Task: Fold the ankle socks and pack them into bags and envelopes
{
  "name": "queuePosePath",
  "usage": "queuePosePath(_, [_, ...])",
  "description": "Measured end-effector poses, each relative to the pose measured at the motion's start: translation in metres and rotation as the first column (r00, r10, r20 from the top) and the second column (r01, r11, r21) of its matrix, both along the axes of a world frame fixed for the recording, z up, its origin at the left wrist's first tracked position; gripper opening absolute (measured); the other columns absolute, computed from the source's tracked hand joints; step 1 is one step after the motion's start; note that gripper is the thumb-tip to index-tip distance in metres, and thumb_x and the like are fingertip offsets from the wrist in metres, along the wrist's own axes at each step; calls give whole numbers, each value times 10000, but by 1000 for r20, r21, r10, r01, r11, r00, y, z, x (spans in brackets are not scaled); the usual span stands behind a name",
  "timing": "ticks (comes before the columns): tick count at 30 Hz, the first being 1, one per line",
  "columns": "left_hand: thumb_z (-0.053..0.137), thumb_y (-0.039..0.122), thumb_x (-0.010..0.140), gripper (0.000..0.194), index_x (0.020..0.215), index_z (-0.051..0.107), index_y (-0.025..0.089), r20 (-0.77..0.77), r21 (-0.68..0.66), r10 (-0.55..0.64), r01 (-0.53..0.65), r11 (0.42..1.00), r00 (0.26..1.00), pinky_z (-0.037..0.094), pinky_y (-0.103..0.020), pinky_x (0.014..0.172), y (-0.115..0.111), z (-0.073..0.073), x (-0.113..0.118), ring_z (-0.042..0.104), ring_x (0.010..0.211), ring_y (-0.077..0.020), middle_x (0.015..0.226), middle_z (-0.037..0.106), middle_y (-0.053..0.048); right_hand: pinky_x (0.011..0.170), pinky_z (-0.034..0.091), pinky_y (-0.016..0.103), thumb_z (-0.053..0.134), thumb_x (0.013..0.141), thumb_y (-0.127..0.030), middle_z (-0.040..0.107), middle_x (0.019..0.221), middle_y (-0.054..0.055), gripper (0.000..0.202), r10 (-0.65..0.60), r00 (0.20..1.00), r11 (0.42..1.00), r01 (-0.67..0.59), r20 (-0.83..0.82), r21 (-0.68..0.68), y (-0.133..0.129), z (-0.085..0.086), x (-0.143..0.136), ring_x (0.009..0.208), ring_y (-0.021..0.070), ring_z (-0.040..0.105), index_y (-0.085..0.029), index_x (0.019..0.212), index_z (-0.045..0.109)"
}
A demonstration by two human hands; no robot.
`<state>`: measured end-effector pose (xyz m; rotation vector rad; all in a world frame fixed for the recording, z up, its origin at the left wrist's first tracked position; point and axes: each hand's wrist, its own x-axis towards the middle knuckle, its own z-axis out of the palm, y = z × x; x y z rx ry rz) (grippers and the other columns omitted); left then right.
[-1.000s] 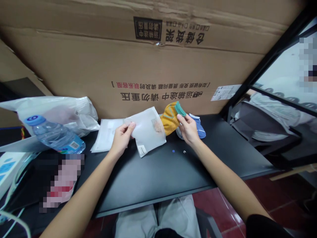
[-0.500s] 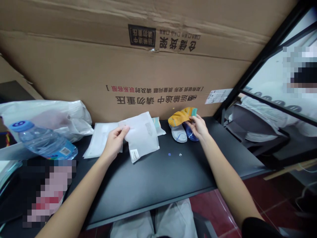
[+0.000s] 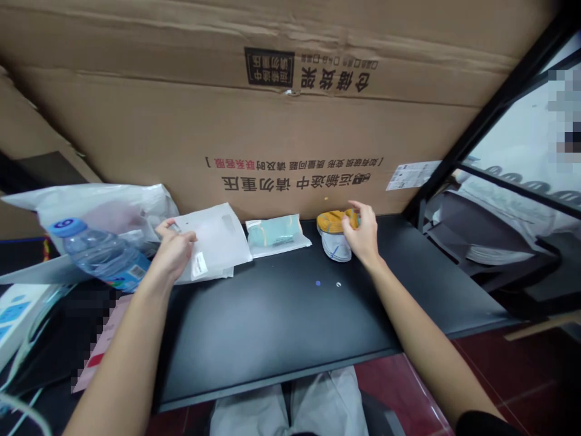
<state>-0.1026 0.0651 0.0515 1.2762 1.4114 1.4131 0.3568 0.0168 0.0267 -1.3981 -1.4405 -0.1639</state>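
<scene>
Right now, in the head view, the left hand (image 3: 173, 248) is at the near left corner of a flat white bag (image 3: 218, 236). Its thumb lies over the bag and points right, and one finger sticks up away from the thumb. The other fingers are curled out of sight, so I cannot tell if they pinch the bag. The bag lies on top of more white bags (image 3: 226, 272), and it hides most of them. Just to the right is a small see-through bag (image 3: 297, 242) with a light green thing in it, too blurry to name.

The right hand (image 3: 364, 236) is at the yellow sock (image 3: 333, 221). Its thumb and pointing finger are apart, with part of the sock showing in the gap. The rest of its fingers are hard to see. The yellow sock sits on a pale sock (image 3: 336, 247) on the black table (image 3: 272, 327), near the big brown box (image 3: 272, 127), and it covers the back of the pale one.

A little blue bit (image 3: 318, 283) and a little white bit (image 3: 338, 284) lie on the table. On the left, a water bottle (image 3: 106, 257) leans in front of a crinkly bag (image 3: 109, 209), with its low end partly behind the left arm. A pink thing (image 3: 103, 351) is blocked out by squares and cut off by that arm
</scene>
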Motion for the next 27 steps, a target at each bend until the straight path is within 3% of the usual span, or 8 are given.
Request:
queuePosePath(3, [693, 123, 790, 702, 1399, 371, 254, -160, 9, 87, -87, 996, 983, 533, -260, 717, 0, -7, -3, 642, 770, -133, 1156, 638, -33, 976, 557, 455, 565, 973, -256, 727, 1082, 99, 211, 310, 948, 946, -300, 72, -126, -9, -2, -36, 1021, 272, 685, -223, 1131, 702])
queuePosePath(6, [661, 243, 883, 458, 1332, 573, 232, -444, 237, 220, -123, 964, 868, 563, -403, 986, -4, -4, 0, 665, 1186, -270, 1468, 538, -138, 1035, 545, 470, 582, 980, -233, 721, 1174, 101, 223, 518, 841, 839, -463, 156, -287, -19, -11, -61, 1120, 280, 679, -235, 1165, 706])
queuePosePath(10, [531, 338, 1002, 288, 1224, 682, 232, -676, 439, 265, 86, 895, 687, 395, -457, 1244, -16, 7, 12, 539, 1425, -282, 1428, 636, -101, 1119, 514, 535, 609, 978, -218, 662, 1379, 121, 295, 633, 742, 744, -506, 219, -436, -24, -24, -74, 1286, 309, 627, -238, 1262, 689])
queuePosePath(14, [390, 430, 1069, 473, 1389, 659, 208, -892, 139, 57, 153, 978, 448, 372, -536, 1251, -19, -9, 22, 486, 1493, -330, 1523, 611, -134, 1135, 505, 565, 622, 983, -212, 621, 1440, 125, 302, 644, 730, 727, -488, 230, -483, -23, -29, -73, 1307, 318, 615, -242, 1277, 684])
queuePosePath(18, [283, 534, 1091, 669, 1673, 388, 222, -932, -242, -243, 38, 970, 268, 213, -603, 1309, -13, -40, 23, 224, 1645, -347, 1778, 227, -121, 1110, 529, 546, 617, 982, -202, 646, 1351, 118, 296, 661, 721, 713, -518, 207, -472, -20, -30, -71, 1233, 302, 636, -241, 1269, 676])
queuePosePath(22, [217, 631, 1083, 746, 1725, 240, 251, -926, -293, -296, 50, 955, 234, 94, -614, 1329, -9, -51, 19, 107, 1670, -318, 1798, 86, -88, 1135, 516, 533, 602, 953, -141, 604, 1353, 122, 394, 644, 743, 742, -549, 183, -385, -17, -35, -70, 1281, 296, 610, -260, 1326, 649])
queuePosePath(25, [277, 623, 1081, 728, 1695, 339, 236, -939, -212, -227, 84, 974, 258, 82, -675, 1308, -10, -45, 19, 130, 1665, -353, 1791, 154, -124, 1116, 529, 526, 620, 931, -138, 559, 1413, 153, 411, 579, 796, 795, -502, 178, -342, -12, -42, -68, 1307, 315, 598, -241, 1327, 651])
queuePosePath(27, [350, 551, 1082, 652, 1622, 470, 206, -948, -57, -99, 143, 988, 303, 136, -674, 1300, -15, -37, 27, 207, 1646, -369, 1758, 282, -156, 1039, 571, 503, 618, 935, -143, 615, 1335, 167, 384, 540, 828, 809, -460, 152, -366, -10, -45, -69, 1204, 310, 657, -211, 1310, 659])
